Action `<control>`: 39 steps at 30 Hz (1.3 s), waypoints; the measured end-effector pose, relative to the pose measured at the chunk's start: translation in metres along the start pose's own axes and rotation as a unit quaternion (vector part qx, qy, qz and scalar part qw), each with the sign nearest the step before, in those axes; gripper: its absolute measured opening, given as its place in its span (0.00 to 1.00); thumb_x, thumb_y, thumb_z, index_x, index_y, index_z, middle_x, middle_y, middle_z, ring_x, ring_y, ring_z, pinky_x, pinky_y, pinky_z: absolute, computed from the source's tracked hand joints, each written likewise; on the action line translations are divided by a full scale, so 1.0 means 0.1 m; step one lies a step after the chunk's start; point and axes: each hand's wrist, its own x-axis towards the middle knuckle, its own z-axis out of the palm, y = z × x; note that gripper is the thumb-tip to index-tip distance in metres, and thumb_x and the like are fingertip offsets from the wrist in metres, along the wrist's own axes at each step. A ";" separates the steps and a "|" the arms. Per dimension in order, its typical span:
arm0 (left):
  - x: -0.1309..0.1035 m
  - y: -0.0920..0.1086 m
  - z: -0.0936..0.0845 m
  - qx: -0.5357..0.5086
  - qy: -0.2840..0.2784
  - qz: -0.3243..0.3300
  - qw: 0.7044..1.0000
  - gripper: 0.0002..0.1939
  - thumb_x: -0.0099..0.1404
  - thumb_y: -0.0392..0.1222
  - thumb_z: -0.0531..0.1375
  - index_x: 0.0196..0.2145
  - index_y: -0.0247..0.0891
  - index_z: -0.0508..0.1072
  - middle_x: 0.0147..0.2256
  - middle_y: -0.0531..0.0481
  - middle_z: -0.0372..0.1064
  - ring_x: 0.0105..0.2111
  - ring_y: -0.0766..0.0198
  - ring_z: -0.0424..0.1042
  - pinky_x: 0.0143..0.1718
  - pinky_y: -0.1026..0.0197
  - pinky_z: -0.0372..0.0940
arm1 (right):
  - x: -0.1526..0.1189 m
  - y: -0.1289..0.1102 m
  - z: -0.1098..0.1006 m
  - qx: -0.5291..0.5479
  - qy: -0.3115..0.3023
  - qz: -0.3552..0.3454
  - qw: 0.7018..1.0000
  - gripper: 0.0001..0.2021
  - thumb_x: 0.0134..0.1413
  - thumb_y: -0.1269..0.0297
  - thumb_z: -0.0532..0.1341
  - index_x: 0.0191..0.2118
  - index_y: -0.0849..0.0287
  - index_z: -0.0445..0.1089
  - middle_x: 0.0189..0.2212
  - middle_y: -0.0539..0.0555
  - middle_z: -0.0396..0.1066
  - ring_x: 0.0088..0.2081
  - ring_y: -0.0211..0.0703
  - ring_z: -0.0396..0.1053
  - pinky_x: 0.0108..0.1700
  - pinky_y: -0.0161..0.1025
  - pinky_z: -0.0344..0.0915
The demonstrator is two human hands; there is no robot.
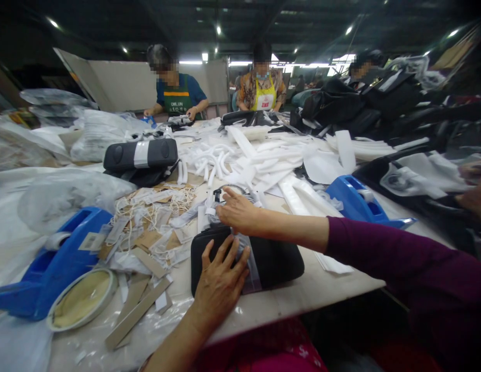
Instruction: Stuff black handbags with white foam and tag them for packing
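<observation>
The left hand's fingers (224, 248) are spreading flat over the case (279, 261) and its clear band (253, 271); the right hand's (230, 198) are bending down at the far edge, by a black plug (216, 195) and a loose grey cable (225, 219) — whether they are pinching anything, I cannot tell. The case is lying flat on the counter (333, 289), near its front edge, right under the left hand.

For good work here, the left hand should be pressing evenly, with the fingers straddling the band so that it is not skewing or creasing. The right hand should be working from the fingertips, guiding the cable rather than tugging it, since a hard pull could be sliding the case.

Going outward, the counts are running: two banded cases, one under the hands and one (165, 153) sitting beyond to the left; two blue dispensers (54, 281) (343, 194), one flanking each side; one round dish (113, 287) resting by the left dispenser. Tags (118, 230) and foam strips (248, 144) are lying in heaps — too tangled for counting. Three people (182, 95) are sitting or standing across the counter, and another person's hand (475, 199) is showing at the right edge.
</observation>
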 end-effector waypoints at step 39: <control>-0.02 -0.50 -0.33 -0.337 -0.017 -0.385 0.859 0.38 0.55 0.41 0.63 0.62 0.37 0.57 0.61 0.40 0.55 0.61 0.52 0.54 0.64 0.50 0.48 | -1.27 0.11 0.77 0.706 0.118 0.488 0.500 0.40 0.44 0.39 0.62 0.61 0.53 0.58 0.59 0.62 0.62 0.57 0.57 0.63 0.53 0.45 0.66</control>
